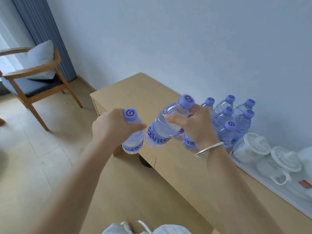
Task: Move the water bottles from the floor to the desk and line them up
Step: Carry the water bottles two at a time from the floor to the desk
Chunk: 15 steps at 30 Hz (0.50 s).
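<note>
My left hand [109, 127] grips one clear water bottle [133, 142] with a purple cap by its neck, held in the air at the desk's near-left edge. My right hand [194, 127], with a silver bangle on its wrist, holds two more bottles: one tilted bottle [163, 127] between thumb and fingers and a second bottle [188, 142] mostly hidden behind the palm. Several bottles [234, 119] stand grouped upright on the light wooden desk [140, 93] near the wall, just right of my right hand.
A white tray [270, 184] with upside-down white cups and a kettle lies on the desk's right part. A wooden armchair [33, 78] with a cushion stands on the tiled floor at far left, beside a grey curtain. The white wall runs behind the desk.
</note>
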Each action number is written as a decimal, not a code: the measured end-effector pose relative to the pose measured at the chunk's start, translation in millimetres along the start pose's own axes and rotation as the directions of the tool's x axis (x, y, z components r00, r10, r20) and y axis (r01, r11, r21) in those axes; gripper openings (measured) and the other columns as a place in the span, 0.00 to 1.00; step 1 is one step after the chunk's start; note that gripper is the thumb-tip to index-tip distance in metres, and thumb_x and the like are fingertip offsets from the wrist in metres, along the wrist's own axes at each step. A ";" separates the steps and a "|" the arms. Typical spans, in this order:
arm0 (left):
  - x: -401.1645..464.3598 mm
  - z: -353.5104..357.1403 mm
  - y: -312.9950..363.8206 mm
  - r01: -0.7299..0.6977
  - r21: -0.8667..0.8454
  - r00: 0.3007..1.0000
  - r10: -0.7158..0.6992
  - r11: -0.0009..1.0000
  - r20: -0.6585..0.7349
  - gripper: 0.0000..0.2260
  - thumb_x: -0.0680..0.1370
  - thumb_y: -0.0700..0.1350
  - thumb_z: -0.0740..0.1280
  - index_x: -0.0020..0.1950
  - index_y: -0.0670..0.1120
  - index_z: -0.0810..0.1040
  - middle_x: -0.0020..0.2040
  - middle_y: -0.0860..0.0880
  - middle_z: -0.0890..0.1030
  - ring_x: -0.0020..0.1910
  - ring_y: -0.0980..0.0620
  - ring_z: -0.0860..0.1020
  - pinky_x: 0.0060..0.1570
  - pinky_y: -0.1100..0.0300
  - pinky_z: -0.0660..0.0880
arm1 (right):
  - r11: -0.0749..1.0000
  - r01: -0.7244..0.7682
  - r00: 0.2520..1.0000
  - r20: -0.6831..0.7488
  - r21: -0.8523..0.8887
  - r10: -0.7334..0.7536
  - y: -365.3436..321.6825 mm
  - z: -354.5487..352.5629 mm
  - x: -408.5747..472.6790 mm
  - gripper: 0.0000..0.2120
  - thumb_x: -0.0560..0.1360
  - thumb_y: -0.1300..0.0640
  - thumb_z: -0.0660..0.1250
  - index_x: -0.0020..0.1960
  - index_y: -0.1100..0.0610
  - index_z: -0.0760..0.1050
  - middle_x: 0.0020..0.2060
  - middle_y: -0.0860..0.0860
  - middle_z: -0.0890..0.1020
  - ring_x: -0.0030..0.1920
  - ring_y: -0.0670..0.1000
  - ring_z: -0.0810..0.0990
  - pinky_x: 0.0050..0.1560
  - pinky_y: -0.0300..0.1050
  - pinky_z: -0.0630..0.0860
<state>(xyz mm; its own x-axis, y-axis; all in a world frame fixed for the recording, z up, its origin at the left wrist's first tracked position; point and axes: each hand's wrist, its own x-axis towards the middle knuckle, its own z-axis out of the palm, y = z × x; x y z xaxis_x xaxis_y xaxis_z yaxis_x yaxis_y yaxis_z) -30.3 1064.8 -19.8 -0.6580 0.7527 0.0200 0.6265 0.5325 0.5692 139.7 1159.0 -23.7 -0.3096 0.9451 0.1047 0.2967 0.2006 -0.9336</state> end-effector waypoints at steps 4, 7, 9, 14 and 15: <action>67.2 -6.5 21.9 -0.095 -0.011 0.995 0.095 0.995 0.033 0.20 0.65 0.61 0.72 0.32 0.47 0.68 0.27 0.51 0.68 0.28 0.51 0.67 0.30 0.62 0.62 | 0.997 0.078 0.986 -0.146 -0.011 -0.079 -31.8 11.5 56.0 0.14 0.62 0.52 0.78 0.44 0.56 0.81 0.38 0.53 0.83 0.38 0.50 0.78 0.42 0.46 0.76; 107.7 -1.7 47.5 -0.158 -0.041 0.986 0.160 0.987 0.052 0.21 0.65 0.60 0.72 0.31 0.48 0.64 0.27 0.51 0.66 0.27 0.50 0.66 0.28 0.61 0.59 | 0.992 0.110 0.964 -0.237 -0.054 -0.120 -40.7 6.8 99.2 0.15 0.63 0.52 0.78 0.43 0.59 0.80 0.35 0.49 0.80 0.37 0.47 0.76 0.41 0.41 0.73; 132.5 7.4 67.5 -0.210 -0.051 0.973 0.214 0.976 0.090 0.21 0.66 0.59 0.72 0.32 0.47 0.66 0.29 0.50 0.67 0.28 0.49 0.67 0.28 0.61 0.61 | 0.989 0.108 0.955 -0.265 -0.098 -0.130 -39.8 -2.2 128.1 0.16 0.63 0.51 0.77 0.43 0.60 0.79 0.35 0.49 0.79 0.36 0.46 0.75 0.39 0.39 0.72; 181.4 43.2 117.7 -0.284 -0.047 0.941 0.288 0.958 0.180 0.20 0.67 0.61 0.71 0.38 0.46 0.70 0.30 0.51 0.70 0.28 0.52 0.68 0.28 0.61 0.62 | 0.977 0.053 0.949 -0.294 -0.206 -0.113 -15.9 -33.1 187.5 0.16 0.64 0.51 0.77 0.43 0.60 0.78 0.33 0.46 0.77 0.35 0.46 0.74 0.36 0.34 0.69; 188.5 51.1 127.0 -0.299 -0.028 0.935 0.299 0.954 0.192 0.20 0.67 0.61 0.71 0.37 0.46 0.70 0.30 0.52 0.69 0.28 0.53 0.67 0.27 0.61 0.61 | 0.975 0.032 0.949 -0.300 -0.220 -0.099 -8.5 -40.2 196.8 0.16 0.64 0.51 0.77 0.42 0.59 0.77 0.32 0.45 0.76 0.34 0.45 0.73 0.35 0.32 0.68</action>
<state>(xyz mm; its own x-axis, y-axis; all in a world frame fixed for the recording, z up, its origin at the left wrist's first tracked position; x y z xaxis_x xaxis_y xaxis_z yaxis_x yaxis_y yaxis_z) -53.4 1294.1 14.2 -0.3478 0.9370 0.0314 0.7826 0.2717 0.5602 112.5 1353.7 18.7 -0.0517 0.9542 0.2945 0.4781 0.2826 -0.8316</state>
